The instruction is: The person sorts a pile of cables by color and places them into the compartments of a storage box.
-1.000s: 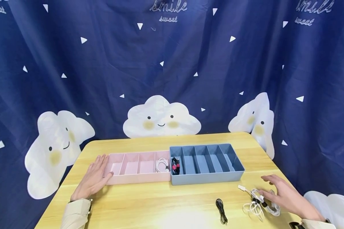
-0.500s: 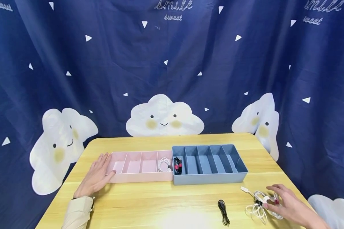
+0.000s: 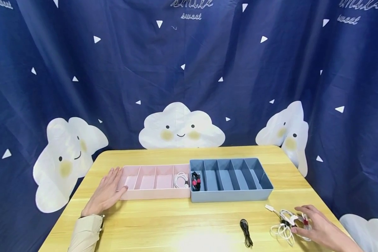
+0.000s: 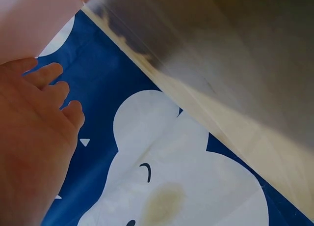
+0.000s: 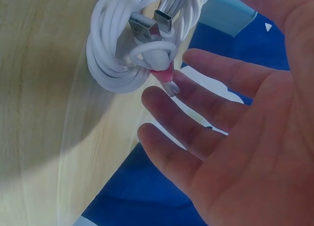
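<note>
"In the head view, where was the left hand [image 3: 104,195]?"

"Its straight fingers rested at the left end of a long pink plastic tray [image 3: 154,194], thumb spread apart. A coiled white cable [image 3: 175,179] lay in the tray's rightmost compartment."

"And beside that?"

"A grey-blue plastic tray [image 3: 231,196], with black cables tied in red [image 3: 195,182] in its leftmost compartment."

"The right hand [image 3: 319,226]?"

"Over a bundle of coiled white cables [image 3: 288,222] on the pale wooden table [image 3: 176,224], thumb and fingers wide apart. A folded black cable [image 3: 245,232] lay near the bundle."

"What did the left wrist view show?"

"Fingers by the pink wall; I couldn't tell how firmly they pressed."

"And the right wrist view?"

"Loosely extended fingers just beside a white coil with metal-tipped plugs [image 5: 146,27] and a pinkish-red strap [image 5: 162,74]. I couldn't tell whether they touched it."
</note>
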A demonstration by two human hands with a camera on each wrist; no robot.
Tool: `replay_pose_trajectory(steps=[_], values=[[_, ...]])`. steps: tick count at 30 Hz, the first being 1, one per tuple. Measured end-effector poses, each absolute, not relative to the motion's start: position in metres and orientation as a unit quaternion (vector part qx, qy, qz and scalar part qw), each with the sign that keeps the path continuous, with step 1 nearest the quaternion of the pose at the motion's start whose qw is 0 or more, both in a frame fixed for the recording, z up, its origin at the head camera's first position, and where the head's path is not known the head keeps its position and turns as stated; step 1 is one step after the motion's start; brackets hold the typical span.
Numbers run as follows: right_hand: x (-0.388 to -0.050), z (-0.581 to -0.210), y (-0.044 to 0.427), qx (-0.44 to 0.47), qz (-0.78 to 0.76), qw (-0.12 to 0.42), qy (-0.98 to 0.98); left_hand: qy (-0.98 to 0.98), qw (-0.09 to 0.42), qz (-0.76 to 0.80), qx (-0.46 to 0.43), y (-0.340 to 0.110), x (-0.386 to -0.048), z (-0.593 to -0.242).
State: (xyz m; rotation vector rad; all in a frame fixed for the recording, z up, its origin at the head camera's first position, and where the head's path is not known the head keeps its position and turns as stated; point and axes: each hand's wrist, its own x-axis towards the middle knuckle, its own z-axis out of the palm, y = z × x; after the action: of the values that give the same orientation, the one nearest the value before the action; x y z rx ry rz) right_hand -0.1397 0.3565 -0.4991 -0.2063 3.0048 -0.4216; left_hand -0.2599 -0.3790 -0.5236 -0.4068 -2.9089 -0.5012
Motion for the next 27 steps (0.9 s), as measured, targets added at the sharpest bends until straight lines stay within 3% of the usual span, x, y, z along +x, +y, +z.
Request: replay_pose_trajectory(steps=[7, 14, 27], values=[[-0.145, -0.495, 0.356, -0.069, -0.164, 0.088, 0.98, -0.974, 0.07, -0.177, -0.126, -0.38, -0.258, -0.517], [-0.144, -0.497, 0.356, -0.027, -0.188, 0.147, 0.971, -0.975, 0.108, -0.151, -0.118, -0.375, -0.266, -0.513], [-0.142, -0.503, 0.357, -0.014, -0.186, 0.147, 0.971, -0.978, 0.09, -0.158, -0.1, -0.371, -0.269, -0.521]])
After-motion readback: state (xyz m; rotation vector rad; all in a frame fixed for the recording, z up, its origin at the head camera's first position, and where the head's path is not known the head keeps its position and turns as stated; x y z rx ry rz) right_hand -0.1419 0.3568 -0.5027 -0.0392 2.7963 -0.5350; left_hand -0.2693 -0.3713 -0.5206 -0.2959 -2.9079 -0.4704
